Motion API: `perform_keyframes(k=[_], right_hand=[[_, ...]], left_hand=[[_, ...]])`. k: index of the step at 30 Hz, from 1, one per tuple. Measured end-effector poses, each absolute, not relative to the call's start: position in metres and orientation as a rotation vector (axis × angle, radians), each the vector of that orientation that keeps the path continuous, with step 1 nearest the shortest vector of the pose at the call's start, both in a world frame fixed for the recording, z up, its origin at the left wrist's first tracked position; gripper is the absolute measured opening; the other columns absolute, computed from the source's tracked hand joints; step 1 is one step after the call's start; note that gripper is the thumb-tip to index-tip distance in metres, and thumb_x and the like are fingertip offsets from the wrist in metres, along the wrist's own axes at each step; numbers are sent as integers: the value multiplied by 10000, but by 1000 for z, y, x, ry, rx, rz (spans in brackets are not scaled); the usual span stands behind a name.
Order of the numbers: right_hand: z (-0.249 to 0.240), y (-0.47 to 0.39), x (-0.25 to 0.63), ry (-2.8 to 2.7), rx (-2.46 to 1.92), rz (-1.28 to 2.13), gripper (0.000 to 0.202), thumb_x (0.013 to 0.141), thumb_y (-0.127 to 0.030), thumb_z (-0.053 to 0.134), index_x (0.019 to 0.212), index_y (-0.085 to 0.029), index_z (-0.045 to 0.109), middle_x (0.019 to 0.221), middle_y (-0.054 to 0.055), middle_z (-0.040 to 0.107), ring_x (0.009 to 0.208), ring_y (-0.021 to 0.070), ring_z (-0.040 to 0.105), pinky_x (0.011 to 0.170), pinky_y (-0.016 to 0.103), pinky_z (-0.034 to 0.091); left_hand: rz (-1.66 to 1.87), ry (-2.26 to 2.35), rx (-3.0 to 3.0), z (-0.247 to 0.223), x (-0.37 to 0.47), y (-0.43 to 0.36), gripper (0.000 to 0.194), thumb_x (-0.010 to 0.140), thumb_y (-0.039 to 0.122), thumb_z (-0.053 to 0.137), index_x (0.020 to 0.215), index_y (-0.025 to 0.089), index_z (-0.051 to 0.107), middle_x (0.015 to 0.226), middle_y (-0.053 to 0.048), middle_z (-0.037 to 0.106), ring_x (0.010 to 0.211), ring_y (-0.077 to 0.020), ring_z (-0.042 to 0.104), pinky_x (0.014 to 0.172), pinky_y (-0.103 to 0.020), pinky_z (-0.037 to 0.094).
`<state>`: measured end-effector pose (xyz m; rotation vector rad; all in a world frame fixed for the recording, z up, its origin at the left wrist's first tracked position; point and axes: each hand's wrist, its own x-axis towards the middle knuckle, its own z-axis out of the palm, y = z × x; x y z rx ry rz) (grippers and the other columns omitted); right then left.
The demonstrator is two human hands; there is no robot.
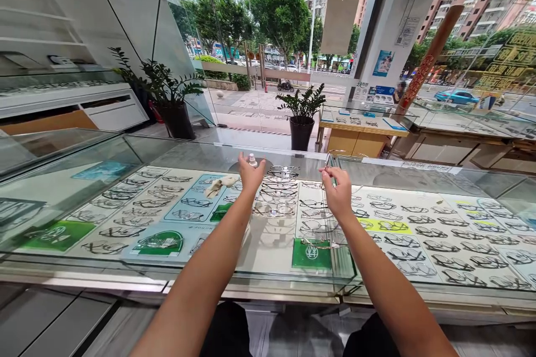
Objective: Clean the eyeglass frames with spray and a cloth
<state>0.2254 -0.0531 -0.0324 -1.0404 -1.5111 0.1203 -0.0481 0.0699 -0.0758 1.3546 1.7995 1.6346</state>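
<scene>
My left hand (251, 174) is raised over the glass counter, thumb and index finger apart, with a small white bottle (252, 159) showing between them. The bottle appears to sit in its grip, though the other fingers are hidden. To the right, my right hand (338, 189) pinches a thin dark piece (325, 168) between thumb and fingertips; its exact kind is too small to tell. Just behind that hand, a thin-rimmed pair of glasses (347, 153) lies on the counter top. A crumpled pale cloth (220, 185) lies left of my left hand.
Below my hands stretches the glass display counter (268, 265), holding rows of eyeglasses (456, 262). Several frames (278, 192) are lined up between my hands. Potted plants (301, 117) stand beyond the counter by the window. Another display table (360, 128) stands farther back right.
</scene>
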Motion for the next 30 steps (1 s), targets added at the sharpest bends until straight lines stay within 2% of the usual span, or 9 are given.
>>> perform_keyframes(k=[3, 5, 8, 11, 14, 16, 18, 24, 30], right_hand=[[-32, -53, 226, -1507, -1044, 115, 217, 1037, -304, 549, 923, -235, 720, 1045, 64, 793, 994, 260, 644, 924, 419, 437], [-31, -53, 226, -1502, -1047, 114, 218, 1037, -303, 542, 923, -236, 716, 1039, 63, 790, 983, 259, 646, 921, 419, 433], [-28, -53, 227, -1490, -1033, 117, 219, 1037, -300, 535, 916, -237, 706, 1026, 59, 786, 980, 255, 658, 941, 426, 422], [-25, -54, 227, -1477, -1008, 153, 221, 1035, -316, 534, 916, -239, 703, 1028, 60, 781, 1006, 259, 670, 970, 435, 416], [-22, -57, 225, -1474, -982, 244, 222, 1030, -349, 542, 937, -243, 714, 1055, 67, 779, 1052, 268, 670, 991, 440, 429], [-20, -61, 222, -1486, -966, 342, 227, 1025, -377, 556, 944, -245, 721, 1071, 71, 776, 1076, 273, 660, 988, 435, 445], [-18, -65, 219, -1509, -945, 449, 232, 1018, -402, 572, 956, -245, 730, 1077, 71, 769, 1075, 271, 655, 977, 425, 458], [-10, -74, 213, -1565, -891, 679, 276, 1013, -464, 586, 958, -242, 741, 1032, 63, 758, 1059, 260, 661, 963, 406, 466], [-12, -74, 212, -1602, -813, 869, 295, 1008, -506, 597, 940, -254, 733, 1034, 51, 764, 1037, 262, 668, 986, 418, 484]], left_hand=[[1523, 1781, 1254, -86, -53, 78, 532, 852, 238, 729, 1331, 197, 502, 1265, -149, 688, 1187, -318, 656, 1062, -466, 494], [1533, 1778, 1233, -87, -52, 78, 352, 855, 247, 710, 1170, 196, 561, 1146, -143, 690, 1134, -334, 656, 1002, -470, 510], [1589, 1698, 1234, -74, -45, 72, 272, 882, 325, 679, 1105, 221, 561, 1054, -113, 650, 1030, -302, 651, 897, -427, 538], [1643, 1494, 1261, -48, -31, 56, 259, 904, 436, 635, 1064, 253, 546, 921, -41, 603, 815, -200, 623, 706, -323, 547], [1631, 880, 1135, -17, -14, 29, 448, 899, 674, 578, 832, 237, 512, 696, 11, 480, 580, -138, 497, 458, -233, 380], [1434, 580, 1057, -1, -5, 9, 693, 837, 898, 468, 672, 225, 452, 564, 31, 377, 466, -119, 392, 385, -220, 268], [1216, 437, 1039, 7, 2, -7, 798, 780, 997, 383, 583, 225, 411, 490, 43, 317, 409, -108, 321, 361, -222, 234], [1010, 324, 1118, 3, 20, -22, 841, 791, 1011, 278, 475, 235, 356, 376, 53, 229, 348, -95, 236, 394, -269, 277], [943, 476, 1302, -9, 31, -20, 827, 783, 994, 341, 477, 228, 389, 372, 56, 228, 351, -72, 163, 412, -264, 147]])
